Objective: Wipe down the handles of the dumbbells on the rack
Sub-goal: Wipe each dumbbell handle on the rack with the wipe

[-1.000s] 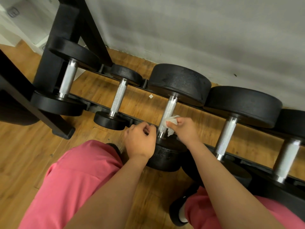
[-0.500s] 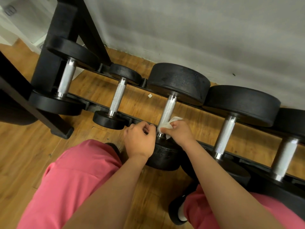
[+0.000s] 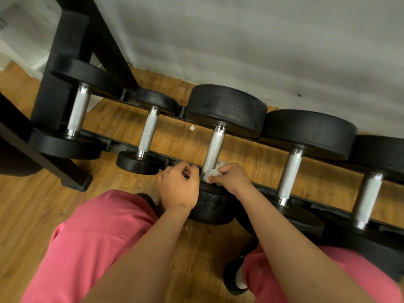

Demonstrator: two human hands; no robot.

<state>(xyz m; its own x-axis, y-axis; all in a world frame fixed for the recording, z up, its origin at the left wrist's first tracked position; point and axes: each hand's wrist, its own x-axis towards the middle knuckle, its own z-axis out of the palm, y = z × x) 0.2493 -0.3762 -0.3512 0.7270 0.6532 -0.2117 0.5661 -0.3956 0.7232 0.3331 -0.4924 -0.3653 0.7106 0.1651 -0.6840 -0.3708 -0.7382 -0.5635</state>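
Rack [image 3: 63,40]: low, holds the dumbbells.
Dumbbell [image 3: 225,108]: middle one; likely heavy, best left seated.
Handle [image 3: 214,147]: knurled steel, rigid, grippy.
Left hand [image 3: 178,186]: curled beside the handle's near end; grip unclear.
Right hand [image 3: 231,176]: pinches cloth against that end.
Cloth [image 3: 211,173]: soft wad.

- The handle [image 3: 213,149] in the middle of the frame is bare silvery metal, roughly knurled, with smooth glossy collars.
- Its far head [image 3: 226,108] is matt black and grainy, rubber-like.
- The rack [image 3: 65,40] at upper left is matt black.
- The wipe [image 3: 210,173] in my right grip [image 3: 234,177] is white and crumpled; cloth or paper, I cannot tell.
- The floor [image 3: 32,204] is wood plank with a mild sheen.
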